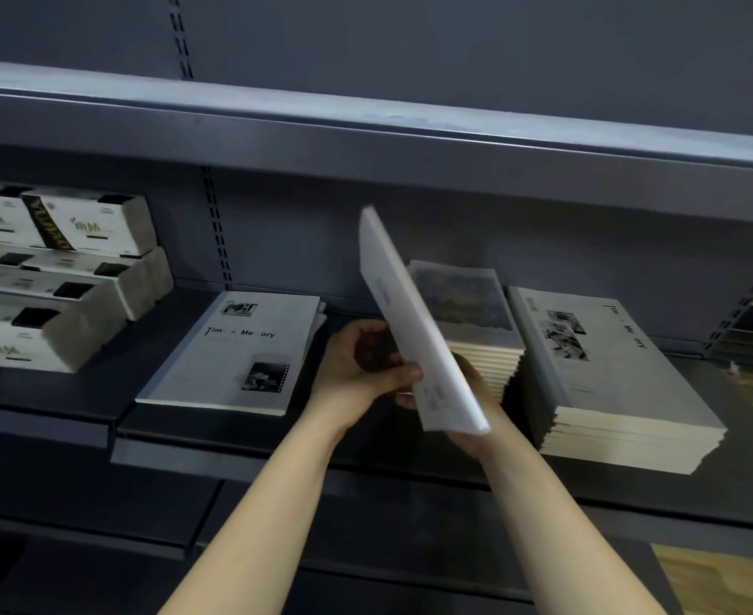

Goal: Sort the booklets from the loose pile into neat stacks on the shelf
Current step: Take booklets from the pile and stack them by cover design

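Observation:
A white booklet stands tilted on edge above the grey shelf, blurred by motion. My left hand pinches its near edge with the thumb on its face. My right hand holds it from behind and is mostly hidden. To the left lies a low pile topped by a "Time & Memory" booklet. Behind the held booklet is a stack with a dark picture cover. At the right a taller "Time & Memory" stack lies turned sideways.
White packs with dark openings are piled at the shelf's left end. An upper shelf overhangs the work area. A slotted upright runs down the back panel. Wooden floor shows at lower right.

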Action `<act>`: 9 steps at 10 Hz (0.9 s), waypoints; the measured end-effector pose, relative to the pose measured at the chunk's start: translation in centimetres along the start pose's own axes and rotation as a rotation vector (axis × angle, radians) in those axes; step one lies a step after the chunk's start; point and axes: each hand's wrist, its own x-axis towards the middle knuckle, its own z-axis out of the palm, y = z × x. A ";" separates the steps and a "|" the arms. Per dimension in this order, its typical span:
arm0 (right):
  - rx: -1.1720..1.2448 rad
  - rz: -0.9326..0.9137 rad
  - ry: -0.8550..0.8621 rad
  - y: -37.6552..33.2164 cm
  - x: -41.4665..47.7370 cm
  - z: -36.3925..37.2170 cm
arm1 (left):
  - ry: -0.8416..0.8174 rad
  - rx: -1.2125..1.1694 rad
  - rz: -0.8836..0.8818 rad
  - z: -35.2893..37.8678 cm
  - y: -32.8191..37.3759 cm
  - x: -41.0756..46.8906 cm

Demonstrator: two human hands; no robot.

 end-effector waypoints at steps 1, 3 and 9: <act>-0.047 -0.081 -0.016 0.8 0.3 -0.4 | 0.022 -0.015 0.053 -0.4 0.7 0.0; -0.220 -0.261 0.218 -0.4 0.0 -2.1 | 0.030 -0.212 0.008 -2.0 3.2 -0.6; -0.449 -0.267 0.136 -2.4 -2.3 -6.0 | -0.140 -0.050 0.051 -1.9 2.5 0.0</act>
